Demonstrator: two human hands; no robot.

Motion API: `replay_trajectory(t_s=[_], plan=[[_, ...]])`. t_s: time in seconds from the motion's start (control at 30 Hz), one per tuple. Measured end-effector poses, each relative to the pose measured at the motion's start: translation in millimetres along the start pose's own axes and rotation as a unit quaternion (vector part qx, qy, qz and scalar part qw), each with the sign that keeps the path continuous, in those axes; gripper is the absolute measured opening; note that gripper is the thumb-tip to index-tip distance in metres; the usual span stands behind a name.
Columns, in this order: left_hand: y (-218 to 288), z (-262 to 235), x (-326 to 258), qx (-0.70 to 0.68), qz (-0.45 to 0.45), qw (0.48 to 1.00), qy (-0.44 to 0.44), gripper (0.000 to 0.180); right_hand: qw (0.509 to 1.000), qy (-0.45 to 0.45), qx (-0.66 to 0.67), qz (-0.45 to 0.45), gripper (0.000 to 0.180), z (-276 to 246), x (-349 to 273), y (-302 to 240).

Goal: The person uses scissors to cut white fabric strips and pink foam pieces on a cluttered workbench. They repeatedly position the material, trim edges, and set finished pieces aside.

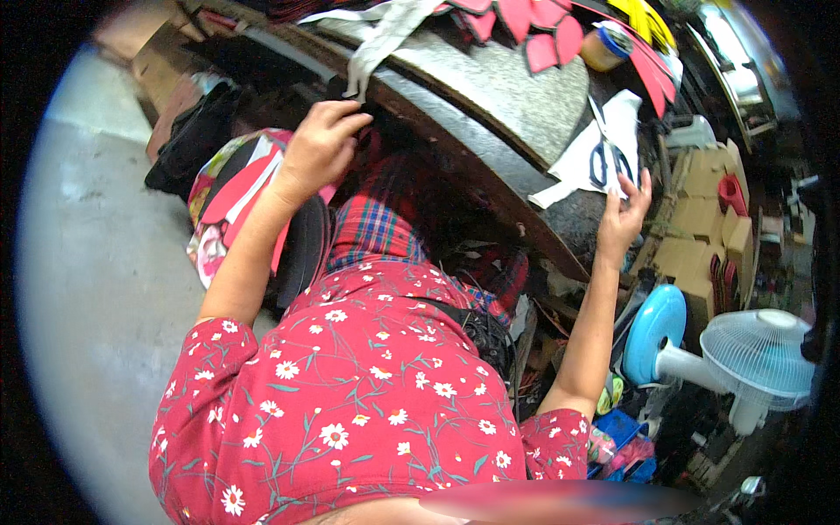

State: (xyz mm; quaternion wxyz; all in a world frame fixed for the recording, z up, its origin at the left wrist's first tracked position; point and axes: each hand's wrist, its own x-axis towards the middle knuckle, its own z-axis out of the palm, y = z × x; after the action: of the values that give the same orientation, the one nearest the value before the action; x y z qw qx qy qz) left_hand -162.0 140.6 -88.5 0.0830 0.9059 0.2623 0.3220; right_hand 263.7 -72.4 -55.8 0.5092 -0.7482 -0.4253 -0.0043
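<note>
My left hand (324, 149) is at the table's near edge, fingers curled in around the lower end of a white strip (381, 48) that hangs over the edge. Farther right, my right hand (625, 214) has its fingers apart, the tips beside the handles of dark-handled scissors (600, 156). The scissors lie on a white piece of material (623, 114); whether my fingertips touch them I cannot tell. Several pink cut pieces (541, 54) are spread at the back of the worktable (516, 96).
A jar with a blue rim (605, 45) and a yellow bundle (646, 22) stand at the back right. Cardboard boxes (696, 219) and a fan (757, 350) are to the right. Beside my left arm is a pile of pink and black pieces (254, 188).
</note>
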Motion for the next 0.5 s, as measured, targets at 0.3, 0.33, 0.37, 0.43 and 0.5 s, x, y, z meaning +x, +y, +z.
replay_trajectory(t_s=[0.3,0.33,0.37,0.43,0.5], plan=[[164.6,85.3,112.8,-0.133,0.223,0.964,-0.062,0.03,0.956,-0.114,-0.271,0.011,0.058,16.5,50.3,-3.3],[171.1,93.9,115.3,-0.123,0.216,0.967,-0.062,0.028,0.959,-0.106,-0.263,0.021,0.057,16.7,51.2,-1.9],[176.3,97.5,117.0,-0.107,0.21,0.969,-0.072,0.025,0.965,-0.1,-0.242,0.026,0.056,16.5,51.1,-2.4],[179.3,106.2,113.5,-0.094,0.188,0.974,-0.084,0.02,0.964,-0.109,-0.243,0.001,0.053,14.5,48.9,-1.2],[177.7,109.2,107.8,-0.086,0.16,0.977,-0.11,0.015,0.967,-0.1,-0.232,-0.031,0.049,12.6,46.8,-0.1]])
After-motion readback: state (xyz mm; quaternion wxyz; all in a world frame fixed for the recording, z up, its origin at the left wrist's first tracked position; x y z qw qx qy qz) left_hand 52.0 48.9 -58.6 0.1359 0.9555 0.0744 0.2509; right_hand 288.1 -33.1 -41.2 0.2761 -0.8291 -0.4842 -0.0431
